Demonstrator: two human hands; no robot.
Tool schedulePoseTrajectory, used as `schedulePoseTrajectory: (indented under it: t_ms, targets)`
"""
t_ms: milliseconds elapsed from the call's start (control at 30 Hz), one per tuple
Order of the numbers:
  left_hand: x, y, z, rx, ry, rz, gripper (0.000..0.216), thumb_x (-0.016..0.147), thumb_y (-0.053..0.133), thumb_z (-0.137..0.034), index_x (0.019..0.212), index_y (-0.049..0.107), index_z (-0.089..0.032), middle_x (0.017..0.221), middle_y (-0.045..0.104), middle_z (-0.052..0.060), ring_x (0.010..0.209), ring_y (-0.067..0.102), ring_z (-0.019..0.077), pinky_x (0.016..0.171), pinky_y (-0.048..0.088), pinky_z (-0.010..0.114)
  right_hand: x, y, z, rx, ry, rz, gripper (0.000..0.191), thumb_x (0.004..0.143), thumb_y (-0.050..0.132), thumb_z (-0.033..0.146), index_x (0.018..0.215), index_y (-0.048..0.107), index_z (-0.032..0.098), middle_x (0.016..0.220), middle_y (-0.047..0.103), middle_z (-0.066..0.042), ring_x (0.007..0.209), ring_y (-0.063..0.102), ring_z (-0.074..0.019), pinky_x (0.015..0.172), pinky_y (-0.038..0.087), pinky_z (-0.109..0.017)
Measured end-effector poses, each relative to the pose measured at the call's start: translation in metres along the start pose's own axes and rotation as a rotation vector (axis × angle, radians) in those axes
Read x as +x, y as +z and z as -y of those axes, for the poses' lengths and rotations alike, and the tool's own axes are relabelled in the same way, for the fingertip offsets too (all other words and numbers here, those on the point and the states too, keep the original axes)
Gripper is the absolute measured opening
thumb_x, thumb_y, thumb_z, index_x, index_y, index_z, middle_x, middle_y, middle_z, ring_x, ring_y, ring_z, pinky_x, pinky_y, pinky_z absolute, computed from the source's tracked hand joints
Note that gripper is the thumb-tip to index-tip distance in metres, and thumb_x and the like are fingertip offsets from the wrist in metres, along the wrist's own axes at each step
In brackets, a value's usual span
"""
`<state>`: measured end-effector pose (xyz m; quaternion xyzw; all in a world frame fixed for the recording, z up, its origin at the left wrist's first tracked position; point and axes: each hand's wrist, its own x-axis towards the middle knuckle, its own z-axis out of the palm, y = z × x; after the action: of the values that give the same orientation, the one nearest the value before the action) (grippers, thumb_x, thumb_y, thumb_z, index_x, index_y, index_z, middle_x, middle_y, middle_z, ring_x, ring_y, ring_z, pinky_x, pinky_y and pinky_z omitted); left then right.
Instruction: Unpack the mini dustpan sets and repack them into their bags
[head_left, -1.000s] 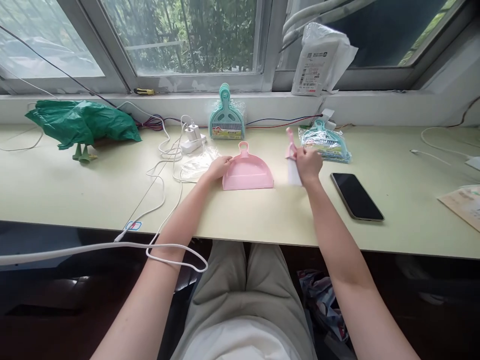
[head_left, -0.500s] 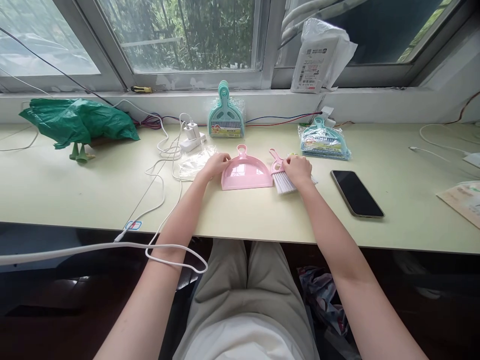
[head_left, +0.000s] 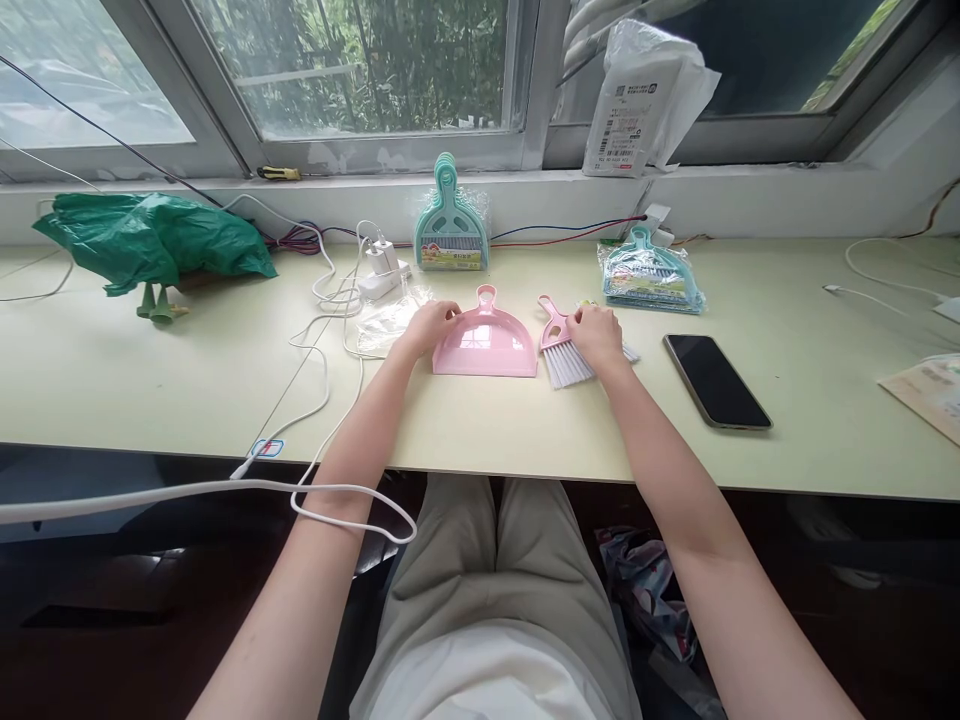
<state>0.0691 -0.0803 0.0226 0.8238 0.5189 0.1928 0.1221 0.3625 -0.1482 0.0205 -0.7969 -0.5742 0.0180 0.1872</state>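
In front of me on the table lies a pink dustpan [head_left: 486, 345], its handle loop pointing to the window and its straight edge toward me. My left hand [head_left: 435, 326] is closed at its left rim, with the fingertips partly hidden. Just right of the dustpan, a small gap away, is a pink hand brush [head_left: 555, 330] with white bristles turned toward me. My right hand [head_left: 596, 335] is closed on the brush's right part and covers much of it.
Behind stand wrapped turquoise dustpan sets [head_left: 450, 225], with more lying [head_left: 651, 275] to the right. A phone [head_left: 716, 382] rests at right. White cables [head_left: 322, 385], a charger [head_left: 382, 257], clear plastic wrapping [head_left: 386, 322] and a green bag [head_left: 157, 240] occupy the left; one cable crosses my left forearm.
The dustpan has shifted slightly left and straightened a little, widening the gap to the brush. Both hands stay in nearly the same places, and the view has tilted slightly.
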Motion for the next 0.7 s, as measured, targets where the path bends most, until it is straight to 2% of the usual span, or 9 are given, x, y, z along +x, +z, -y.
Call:
schedulePoseTrajectory:
  t_ms: [167, 300, 433, 567, 700]
  targets:
    - [0.000, 0.001, -0.003, 0.023, -0.013, -0.098, 0.034, 0.093, 0.042, -0.035, 0.079, 0.068, -0.019, 0.081, 0.069, 0.008, 0.075, 0.057, 0.0199, 0.068, 0.038, 0.030, -0.001, -0.003, 0.001, 0.036, 0.011, -0.041, 0.033, 0.091, 0.044, 0.027, 0.098, 0.074, 0.014, 0.105, 0.070, -0.019, 0.098, 0.063, -0.0294, 0.082, 0.046, -0.036]
    - [0.000, -0.004, -0.003, -0.018, -0.088, -0.274, 0.033, 0.095, 0.041, -0.032, 0.075, 0.065, -0.019, 0.073, 0.066, 0.007, 0.070, 0.057, 0.0189, 0.067, 0.038, 0.030, 0.000, -0.013, 0.000, 0.112, 0.077, -0.169, 0.032, 0.090, 0.044, 0.030, 0.095, 0.073, 0.016, 0.100, 0.071, -0.016, 0.091, 0.063, -0.0281, 0.078, 0.044, -0.035]
    - [0.001, -0.011, -0.001, -0.187, -0.122, -0.438, 0.036, 0.096, 0.040, -0.034, 0.071, 0.062, -0.019, 0.058, 0.058, 0.002, 0.057, 0.053, 0.0151, 0.069, 0.042, 0.030, 0.005, -0.021, -0.007, 0.221, 0.175, -0.278, 0.035, 0.092, 0.037, 0.031, 0.095, 0.070, 0.019, 0.095, 0.071, -0.013, 0.089, 0.062, -0.0269, 0.075, 0.043, -0.035]
    - [0.004, -0.014, 0.005, -0.361, -0.163, -0.542, 0.036, 0.096, 0.040, -0.032, 0.069, 0.061, -0.019, 0.052, 0.055, 0.000, 0.053, 0.053, 0.0124, 0.071, 0.045, 0.029, 0.015, -0.019, -0.023, 0.303, 0.265, -0.266, 0.035, 0.093, 0.034, 0.031, 0.092, 0.068, 0.020, 0.093, 0.070, -0.011, 0.088, 0.061, -0.0261, 0.075, 0.042, -0.034]
    - [0.005, -0.015, 0.011, -0.382, -0.210, -0.585, 0.037, 0.096, 0.041, -0.032, 0.068, 0.062, -0.019, 0.051, 0.055, -0.001, 0.055, 0.055, 0.0125, 0.075, 0.047, 0.029, 0.024, -0.013, -0.037, 0.400, 0.340, -0.235, 0.034, 0.089, 0.036, 0.030, 0.088, 0.068, 0.019, 0.089, 0.068, -0.011, 0.082, 0.059, -0.0244, 0.070, 0.041, -0.034]
